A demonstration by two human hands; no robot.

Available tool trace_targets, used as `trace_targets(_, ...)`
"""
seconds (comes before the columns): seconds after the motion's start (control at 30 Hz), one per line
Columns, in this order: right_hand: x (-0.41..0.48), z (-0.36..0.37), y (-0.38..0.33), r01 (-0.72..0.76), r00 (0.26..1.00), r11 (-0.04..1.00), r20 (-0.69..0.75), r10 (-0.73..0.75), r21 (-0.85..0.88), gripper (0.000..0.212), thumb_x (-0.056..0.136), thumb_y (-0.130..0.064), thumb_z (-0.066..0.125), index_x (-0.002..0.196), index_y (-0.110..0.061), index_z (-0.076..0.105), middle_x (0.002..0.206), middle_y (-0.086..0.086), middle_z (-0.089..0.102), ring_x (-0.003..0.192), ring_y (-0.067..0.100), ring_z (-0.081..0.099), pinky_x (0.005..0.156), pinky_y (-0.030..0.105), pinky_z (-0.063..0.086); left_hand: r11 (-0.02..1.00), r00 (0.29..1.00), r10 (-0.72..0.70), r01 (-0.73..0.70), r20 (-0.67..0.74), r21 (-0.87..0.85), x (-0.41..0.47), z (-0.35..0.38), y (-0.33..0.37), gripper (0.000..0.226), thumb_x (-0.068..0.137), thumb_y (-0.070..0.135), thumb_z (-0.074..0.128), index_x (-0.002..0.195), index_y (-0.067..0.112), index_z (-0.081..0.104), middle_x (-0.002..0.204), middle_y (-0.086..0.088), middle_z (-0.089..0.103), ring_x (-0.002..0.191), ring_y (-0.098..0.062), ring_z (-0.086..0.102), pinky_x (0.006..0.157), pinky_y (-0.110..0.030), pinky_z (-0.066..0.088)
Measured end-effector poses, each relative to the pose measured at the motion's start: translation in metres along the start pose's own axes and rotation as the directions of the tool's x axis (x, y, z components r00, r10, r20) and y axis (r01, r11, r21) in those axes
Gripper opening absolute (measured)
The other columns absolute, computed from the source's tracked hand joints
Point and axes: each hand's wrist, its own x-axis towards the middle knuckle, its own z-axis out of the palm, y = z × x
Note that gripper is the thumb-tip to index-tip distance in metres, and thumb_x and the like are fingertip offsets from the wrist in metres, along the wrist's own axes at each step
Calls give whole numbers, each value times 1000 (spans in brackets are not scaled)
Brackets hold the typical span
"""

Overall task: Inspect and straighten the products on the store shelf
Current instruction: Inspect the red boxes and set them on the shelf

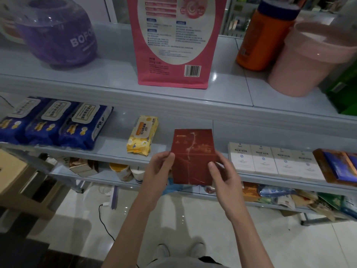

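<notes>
A flat dark-red packet point(193, 149) with a pale gold pattern is held upright in front of the middle shelf point(119, 151). My left hand point(159, 169) grips its lower left edge, thumb on the front. My right hand point(222, 171) grips its lower right edge the same way. The packet's bottom edge hangs just past the shelf's front lip. To its left a yellow wipes pack point(142, 135) lies tilted on the shelf. To its right stands a row of white boxes point(270, 159).
Three blue wipes packs point(56, 124) lie at the shelf's left. A brown-and-blue box point(340, 167) sits at the far right. The top shelf holds a purple tub point(58, 31), a pink bag point(173, 41), an orange jar point(264, 35) and a pink bucket point(309, 59). Cardboard boxes point(23, 180) stand at floor left.
</notes>
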Motion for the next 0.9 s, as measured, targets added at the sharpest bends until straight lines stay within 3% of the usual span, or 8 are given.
trace_targets(0.13,1,-2,6,-41,999,999,2,41,10,53,95,-44,61,147,-42,52,144,-4,55,124,12,63,94,40,61,985,995,60,-72,78,157,5,-2,-6,46,93,33,71,137,33,59,131,5,64,124,-10,60,102,-38,54)
trace_targets(0.23,0,-2,5,-58,998,998,-35,59,35,49,96,-40,62,144,-36,54,138,-10,60,118,7,65,89,24,60,969,988,112,-131,104,210,8,-4,-9,48,97,28,69,142,37,55,137,2,58,126,-13,57,100,-46,56)
trace_targets(0.37,3,-2,2,-55,993,994,-97,64,95,22,104,-18,58,124,-28,62,122,-10,66,99,-6,67,74,12,54,958,983,143,-166,112,235,6,-2,-6,55,93,45,71,144,40,53,137,0,56,125,-11,58,96,-39,59)
trace_targets(0.43,4,-2,1,-63,992,993,-106,73,98,21,105,-17,56,124,-25,62,120,-8,66,93,-10,66,71,11,54,960,984,142,-164,109,226,6,-1,-6,53,93,37,71,143,34,53,137,-1,57,125,-11,58,96,-40,59)
trace_targets(0.53,3,-2,1,-67,991,994,-114,77,90,21,105,-20,56,124,-27,63,120,-7,67,98,-4,67,71,12,55,964,982,145,-167,118,207,7,0,-6,50,95,25,70,142,26,54,138,-1,58,124,-11,59,95,-37,59)
trace_targets(0.67,1,-3,0,-41,996,996,-82,47,76,25,104,-26,58,122,-42,66,124,-11,69,111,5,67,81,21,58,980,989,106,-121,101,159,6,1,-4,50,95,21,69,142,20,53,129,10,62,116,-3,63,95,-31,59)
trace_targets(0.77,1,-3,-3,1,1000,999,-19,0,41,33,102,-24,60,132,-37,65,135,-9,61,117,1,62,92,24,58,987,994,71,-82,85,139,4,2,-5,46,97,20,67,140,20,52,128,10,61,106,6,65,91,-28,59)
trace_targets(0.9,-1,-2,-6,67,996,997,67,-64,-48,46,93,-34,65,138,-41,61,138,-18,50,129,7,53,99,26,56,989,998,30,-37,50,143,5,-1,-10,38,101,13,59,137,23,52,130,2,60,113,-5,61,98,-34,55)
